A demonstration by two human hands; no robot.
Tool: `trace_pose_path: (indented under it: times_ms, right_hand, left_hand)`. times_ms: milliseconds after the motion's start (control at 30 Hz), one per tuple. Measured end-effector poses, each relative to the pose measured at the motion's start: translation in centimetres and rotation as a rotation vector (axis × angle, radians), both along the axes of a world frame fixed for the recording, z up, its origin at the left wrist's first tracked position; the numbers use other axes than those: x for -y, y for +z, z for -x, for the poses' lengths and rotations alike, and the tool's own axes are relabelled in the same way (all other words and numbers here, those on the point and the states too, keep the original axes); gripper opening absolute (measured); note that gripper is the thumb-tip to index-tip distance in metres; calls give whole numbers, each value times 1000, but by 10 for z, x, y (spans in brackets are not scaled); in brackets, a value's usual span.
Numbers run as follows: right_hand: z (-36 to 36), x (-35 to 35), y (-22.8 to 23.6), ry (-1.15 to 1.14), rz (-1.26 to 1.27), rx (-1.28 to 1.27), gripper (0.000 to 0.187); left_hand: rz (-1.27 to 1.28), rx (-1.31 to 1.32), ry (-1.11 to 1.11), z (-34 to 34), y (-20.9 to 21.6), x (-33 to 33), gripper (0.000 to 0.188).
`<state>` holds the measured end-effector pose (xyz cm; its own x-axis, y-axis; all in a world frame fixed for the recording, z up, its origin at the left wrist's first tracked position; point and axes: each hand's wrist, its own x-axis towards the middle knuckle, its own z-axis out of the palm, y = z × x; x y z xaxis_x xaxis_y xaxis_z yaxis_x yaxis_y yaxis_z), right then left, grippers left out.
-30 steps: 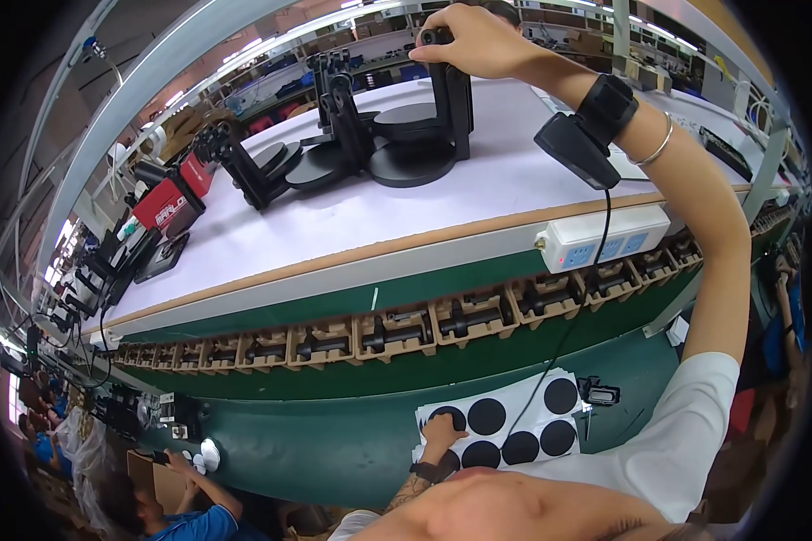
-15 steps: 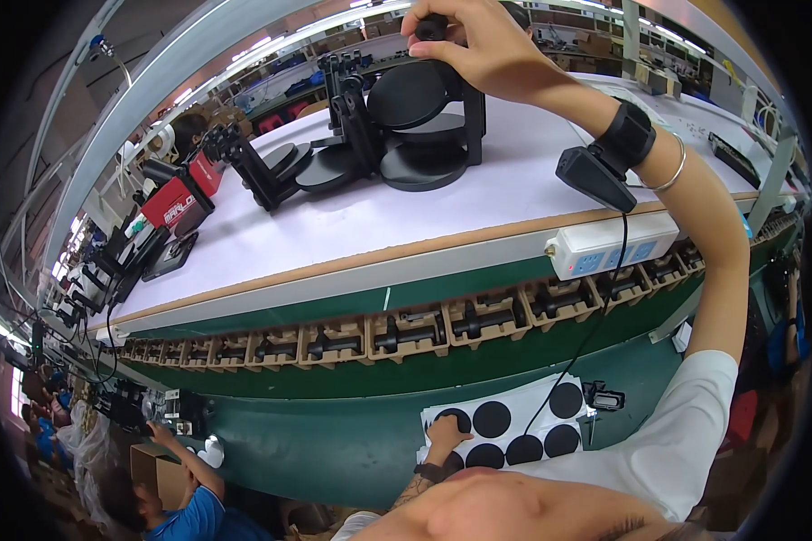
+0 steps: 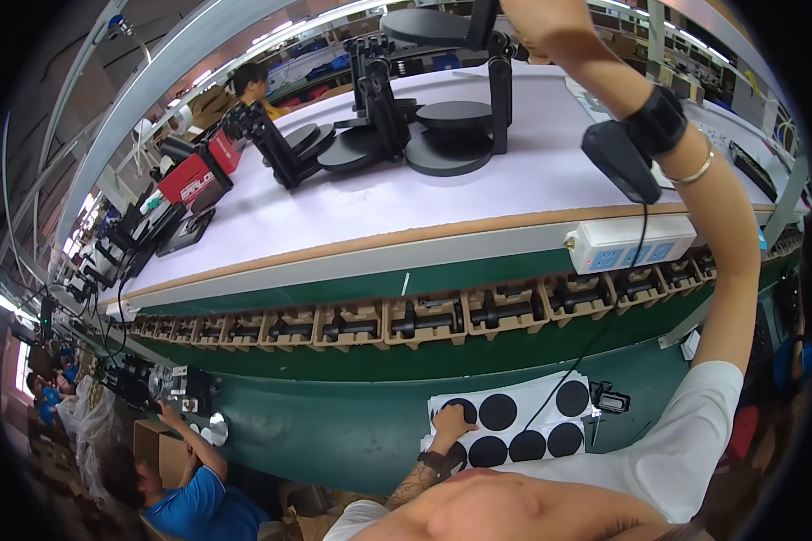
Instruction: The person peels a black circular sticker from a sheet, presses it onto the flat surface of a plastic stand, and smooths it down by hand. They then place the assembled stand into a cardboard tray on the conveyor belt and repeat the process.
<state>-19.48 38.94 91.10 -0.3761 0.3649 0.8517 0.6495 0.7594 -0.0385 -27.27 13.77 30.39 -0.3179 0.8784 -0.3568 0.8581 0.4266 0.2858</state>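
At the top edge, my right hand [image 3: 543, 22] is raised and partly cut off by the frame. It grips a black stand with a round base [image 3: 424, 28], held in the air above the white tabletop [image 3: 361, 216]; the fingertips are out of view. Under it another black stand [image 3: 501, 99] rests upright on a round base. Low in the view, my left hand [image 3: 454, 422] lies at the left end of white sheets [image 3: 539, 397] bearing several black round pads [image 3: 497, 412]. Its fingers are bent over one pad, partly covering it, with the thumb toward the right.
More black stands [image 3: 383, 117] and a red box [image 3: 192, 178] stand on the tabletop. A white power strip [image 3: 632, 245] hangs on its front edge. Below runs a row of cardboard trays [image 3: 424, 320] holding black parts. At lower left sits a co-worker in blue [image 3: 198, 509].
My right hand has risen and moved right, lifting the black stand off the tabletop. My left hand stays at the same pad on the sheets. The view has shifted slightly.
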Motion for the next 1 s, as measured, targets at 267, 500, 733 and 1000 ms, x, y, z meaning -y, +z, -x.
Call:
trace_pose_path:
  times_ms: [267,500,733,1000]
  right_hand:
    - [-15,57,-47,1141,413,-484,20]
    - [-59,137,-169,1256,484,-103,22]
    - [-136,180,-387,1386,516,24,26]
    - [-244,255,-586,1231,286,76,28]
  left_hand:
    - [-42,-11,64,-12,-8,21,59]
    - [-313,-38,152,-33,-52,61,49]
    - [-591,221,266,-75,-100,130,31]
    - [-798,-5,111,-125,-202,206,32]
